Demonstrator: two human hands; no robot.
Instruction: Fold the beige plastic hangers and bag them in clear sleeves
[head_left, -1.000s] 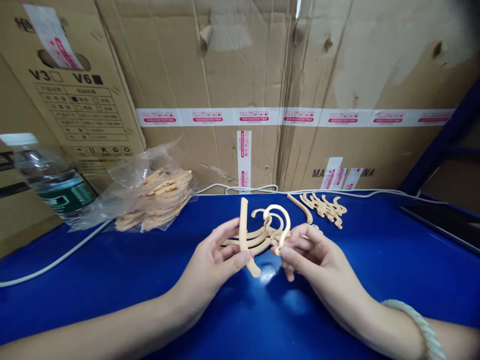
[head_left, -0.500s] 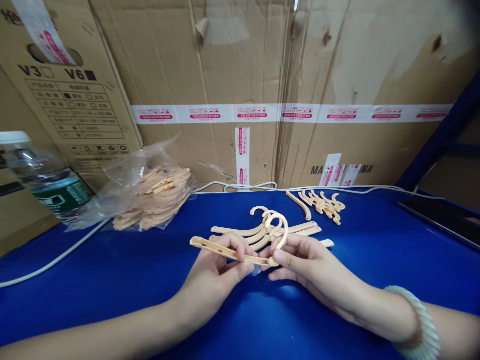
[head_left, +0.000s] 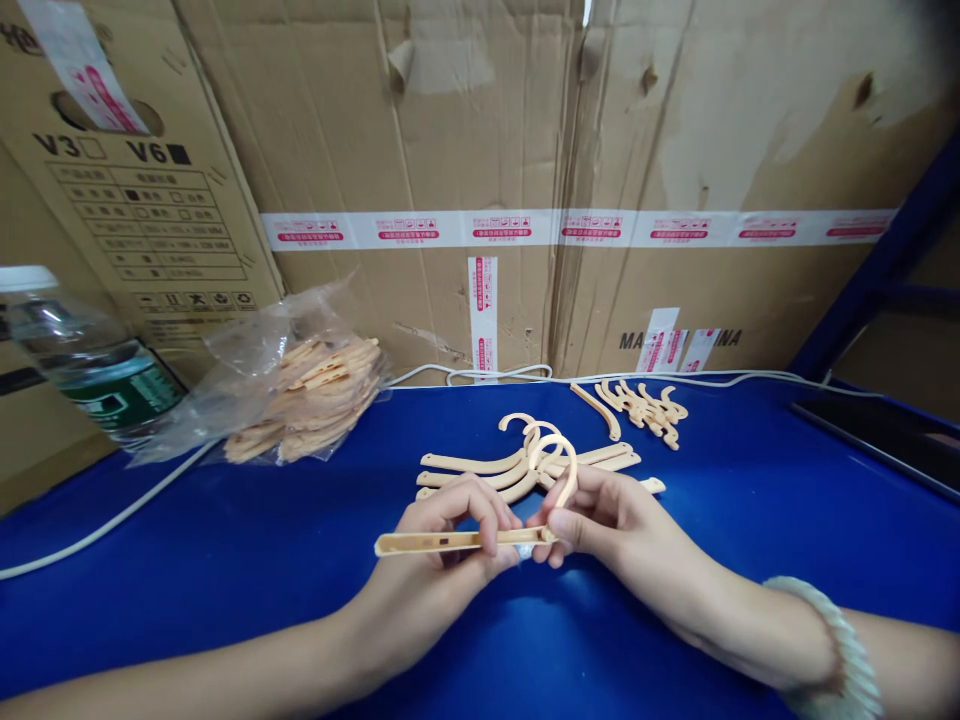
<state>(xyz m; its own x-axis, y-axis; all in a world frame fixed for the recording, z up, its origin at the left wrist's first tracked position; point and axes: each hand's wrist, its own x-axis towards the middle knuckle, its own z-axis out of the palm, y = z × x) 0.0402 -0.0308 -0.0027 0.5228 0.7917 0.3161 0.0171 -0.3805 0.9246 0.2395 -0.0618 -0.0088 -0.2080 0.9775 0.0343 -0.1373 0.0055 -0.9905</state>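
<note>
My left hand [head_left: 457,540] is closed around a beige hanger arm [head_left: 420,543], a long hollow piece whose open channel faces me. Between the fingers of my right hand [head_left: 600,515] is the lower end of a curved beige hanger hook [head_left: 571,465]. Hook and arm meet at the right end of the arm; whether they are locked together I cannot tell. Just behind my hands, several beige hangers [head_left: 472,465] with hooks lie on the blue table [head_left: 225,600], partly hidden by my fingers. A small whitish, shiny bit shows below my fingertips.
A clear plastic bag [head_left: 322,400] of hanger arms lies at the left, beside a water bottle [head_left: 112,370]. Loose hooks [head_left: 649,410] and a single arm [head_left: 596,410] are at the back right. A dark flat device [head_left: 885,440] lies far right. White cable [head_left: 487,375] runs along the cardboard.
The left end of the hanger arm has dropped, so it now lies nearly level. Both hands still hold the pieces, and my right fingers have shifted slightly at the joint.
</note>
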